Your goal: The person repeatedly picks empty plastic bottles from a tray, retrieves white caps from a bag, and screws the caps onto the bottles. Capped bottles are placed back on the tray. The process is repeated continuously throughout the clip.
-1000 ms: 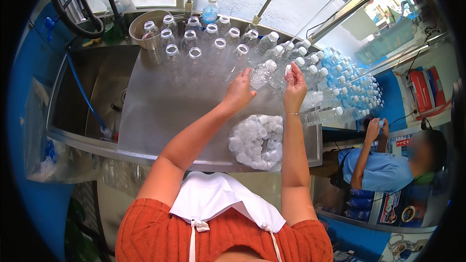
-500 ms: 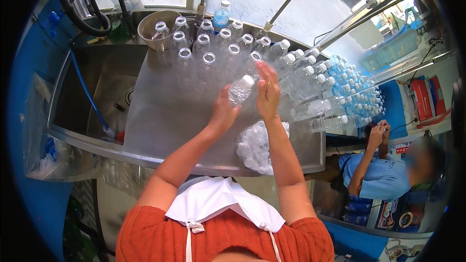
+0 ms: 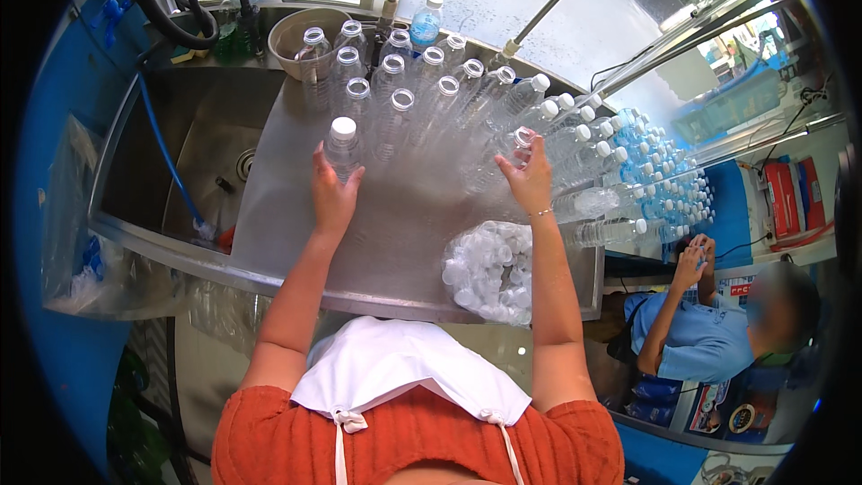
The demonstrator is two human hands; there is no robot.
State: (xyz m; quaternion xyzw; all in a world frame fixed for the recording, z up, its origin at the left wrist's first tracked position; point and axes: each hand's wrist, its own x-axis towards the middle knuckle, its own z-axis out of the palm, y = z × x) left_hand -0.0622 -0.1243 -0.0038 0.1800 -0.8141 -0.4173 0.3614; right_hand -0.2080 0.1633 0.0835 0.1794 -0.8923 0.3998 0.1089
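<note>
My left hand (image 3: 335,199) is wrapped round the lower side of a clear plastic bottle (image 3: 342,160) with a white cap, upright on the metal counter (image 3: 287,242). Farther right, my right hand (image 3: 529,181) has its thumb and fingers about the neck of an uncapped clear bottle (image 3: 522,136). Several more uncapped bottles (image 3: 391,121) stand in rows beyond both hands. Below my right hand, beside the forearm, lies a clear plastic bag of white caps (image 3: 485,274). Capped clear bottles (image 3: 600,232) line the counter's right side, some of them tilted in view.
A steel sink (image 3: 180,135) with a blue hose (image 3: 162,148) lies to the left. At the back stand a beige bowl (image 3: 285,40) and a blue-labelled bottle (image 3: 426,25). Many bottles with blue (image 3: 660,162) crowd the far right, near a co-worker in a blue shirt (image 3: 700,323).
The capped bottle has moved left with my left hand and now stands upright. My right hand has left its cap and moved right to an uncapped bottle's neck.
</note>
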